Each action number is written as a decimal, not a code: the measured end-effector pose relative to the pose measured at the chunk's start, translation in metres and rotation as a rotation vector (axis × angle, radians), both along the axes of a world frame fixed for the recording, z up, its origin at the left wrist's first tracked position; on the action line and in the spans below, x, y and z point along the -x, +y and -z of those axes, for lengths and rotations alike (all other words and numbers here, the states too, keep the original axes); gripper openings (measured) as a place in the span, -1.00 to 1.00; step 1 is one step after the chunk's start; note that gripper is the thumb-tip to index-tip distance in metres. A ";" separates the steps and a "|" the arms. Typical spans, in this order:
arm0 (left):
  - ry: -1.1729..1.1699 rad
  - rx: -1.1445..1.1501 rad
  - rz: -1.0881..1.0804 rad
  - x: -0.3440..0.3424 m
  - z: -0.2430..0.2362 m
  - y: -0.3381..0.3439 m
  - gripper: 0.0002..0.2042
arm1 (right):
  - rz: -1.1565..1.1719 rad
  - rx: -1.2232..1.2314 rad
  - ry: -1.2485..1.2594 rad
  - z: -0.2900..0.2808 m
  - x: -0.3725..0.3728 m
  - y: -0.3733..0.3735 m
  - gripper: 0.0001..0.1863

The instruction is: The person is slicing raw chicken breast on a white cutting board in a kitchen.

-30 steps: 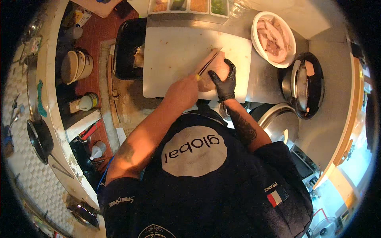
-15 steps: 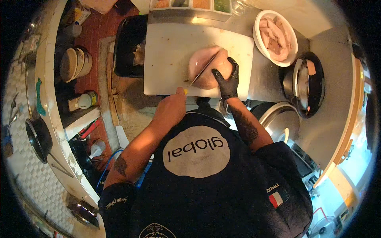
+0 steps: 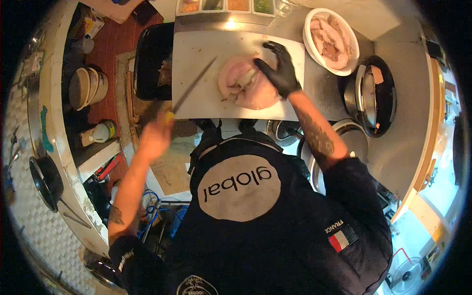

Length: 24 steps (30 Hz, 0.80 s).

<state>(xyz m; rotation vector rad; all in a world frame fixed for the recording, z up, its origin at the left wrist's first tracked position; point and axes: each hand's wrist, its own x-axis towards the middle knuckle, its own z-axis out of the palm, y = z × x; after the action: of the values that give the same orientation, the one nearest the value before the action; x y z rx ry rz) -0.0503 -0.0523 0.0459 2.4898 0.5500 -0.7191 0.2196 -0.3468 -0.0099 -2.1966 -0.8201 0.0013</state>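
a large piece of pale pink raw meat (image 3: pixel 263 93) lies toward the right of the middle of a white cutting board (image 3: pixel 211 108), its top uneven, with a lighter fold and small dark gaps near the center. the right hand (image 3: pixel 281 73), in a black glove, is over the right side of the meat, palm down; its thumb and fingers are spread wide apart, the thumb reaching left to the meat's far right edge and the fingers curving toward the far side of the board. whether the thumb presses on the meat i cannot tell.

to the left of the meat and apart from it, a long knife (image 3: pixel 195 84) slants over the board, tip toward the far right. the bare left hand (image 3: pixel 156 140), a bit blurred, is closed around its yellow handle just off the board's near left corner. crumbs dot the board.

farther right, on a steel counter (image 3: pixel 322 96), stands a white bowl (image 3: pixel 308 42) piled with strips of pale meat (image 3: pixel 334 43). nearer and to the right of it is a dark pan (image 3: pixel 390 93) with a pinkish-orange chunk (image 3: pixel 377 74) in it. beyond the far edge of the board is a row of containers (image 3: pixel 239 5) with orange and green contents. a black tray (image 3: pixel 150 51) is at the left of the board, and farther left, buckets (image 3: pixel 81 89) stand by a red floor (image 3: pixel 115 44).
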 end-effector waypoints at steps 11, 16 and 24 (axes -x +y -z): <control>-0.257 0.698 -0.674 -0.004 0.032 -0.046 -0.75 | -0.757 0.814 0.015 0.036 -0.040 0.082 -0.36; -0.435 0.768 -0.755 0.024 0.037 -0.061 -0.77 | -0.909 0.878 0.131 0.007 -0.053 0.129 -0.34; -0.447 0.589 -0.805 0.033 0.043 -0.049 -0.71 | -0.740 0.621 -0.031 0.000 -0.077 0.186 -0.39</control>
<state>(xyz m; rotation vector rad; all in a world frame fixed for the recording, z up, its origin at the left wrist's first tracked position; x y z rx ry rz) -0.0832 -0.1013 0.0032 1.5936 0.9145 0.0134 0.2967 -0.1607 -0.0098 -2.2887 -1.7886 0.6631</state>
